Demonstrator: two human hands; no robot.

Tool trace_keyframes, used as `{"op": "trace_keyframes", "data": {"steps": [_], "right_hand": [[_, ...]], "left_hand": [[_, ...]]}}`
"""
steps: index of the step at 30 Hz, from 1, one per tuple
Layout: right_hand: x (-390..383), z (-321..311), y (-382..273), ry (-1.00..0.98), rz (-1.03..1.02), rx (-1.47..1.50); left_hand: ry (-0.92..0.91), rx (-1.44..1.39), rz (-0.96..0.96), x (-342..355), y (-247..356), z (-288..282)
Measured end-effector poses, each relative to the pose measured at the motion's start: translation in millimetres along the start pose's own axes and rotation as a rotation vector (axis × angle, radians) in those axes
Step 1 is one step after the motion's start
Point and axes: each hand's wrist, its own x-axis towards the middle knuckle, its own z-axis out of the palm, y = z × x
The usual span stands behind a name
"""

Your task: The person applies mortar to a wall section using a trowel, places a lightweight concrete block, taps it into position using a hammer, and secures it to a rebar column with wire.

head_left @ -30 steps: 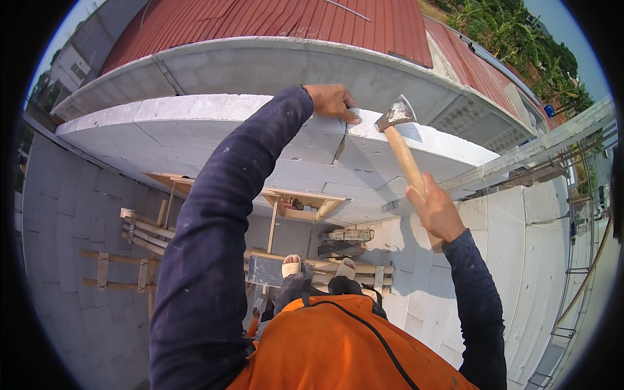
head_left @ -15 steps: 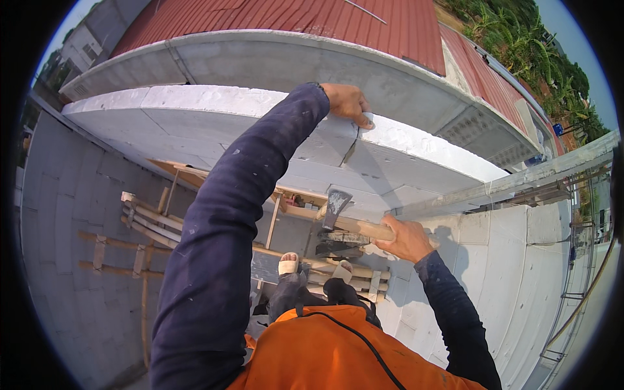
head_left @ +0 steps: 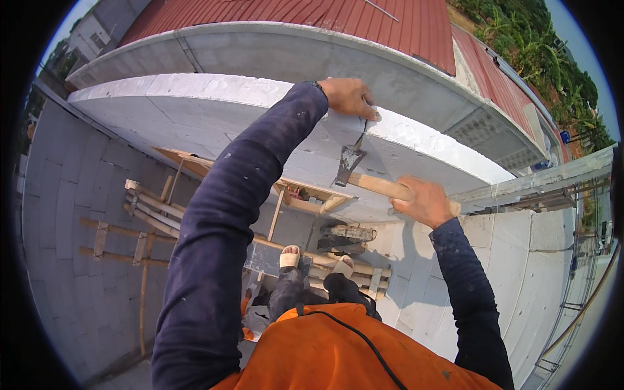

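Observation:
My right hand [head_left: 422,201] is wrapped round the pale wooden handle of a hatchet [head_left: 377,185]. Its dark metal head, flecked with white, is up against or just in front of the wall face, right below a vertical joint. On top of the white block wall [head_left: 208,91], my left hand [head_left: 350,97] lies with bent fingers closed at the upper end of that joint. Whether its fingertips pinch something small there cannot be made out. To the right of the joint runs a white block [head_left: 442,143] with a rough upper edge.
Beneath me are bamboo poles [head_left: 364,273] and my sandalled feet. A wooden trough [head_left: 305,198] stands against the wall. Bamboo framing [head_left: 123,244] is at left. Beyond the wall is a red metal roof [head_left: 312,16]; a concrete beam [head_left: 539,179] crosses at right.
The hatchet has risen with my right hand, its head now close to the joint below my left hand. My left hand stays on the wall top.

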Motion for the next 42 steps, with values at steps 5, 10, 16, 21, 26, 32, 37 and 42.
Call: {"op": "trace_keyframes", "data": {"steps": [5, 10, 16, 21, 26, 32, 37, 42], "right_hand": [[-5, -28, -21, 0.073, -0.087, -0.019], [-32, -34, -43, -0.022, 0.089, 0.593], [-2, -19, -58, -0.158, 0.325, 1.581], [0, -15, -47, -0.165, 0.43, 1.671], [-43, -41, -25, 0.02, 0.517, 1.516], [-16, -70, -71, 0.18, 0.406, 0.848], [89, -74, -126, 0.199, 0.041, 0.109], [166, -47, -150, 0.181, -0.223, -0.078]], "left_hand": [[0.389, -0.137, -0.015, -15, -32, -10], [0.582, -0.437, -0.152, -64, -40, -28], [0.83, -0.1, -0.1, -102, -50, -13], [0.949, -0.234, -0.14, -141, -71, -1], [1.102, -0.243, -0.306, -254, -130, 26], [1.113, -0.296, -0.624, -357, -161, 108], [1.023, -0.397, -0.85, -413, -147, 205], [1.046, -0.35, -0.978, -500, -123, 313]]}}
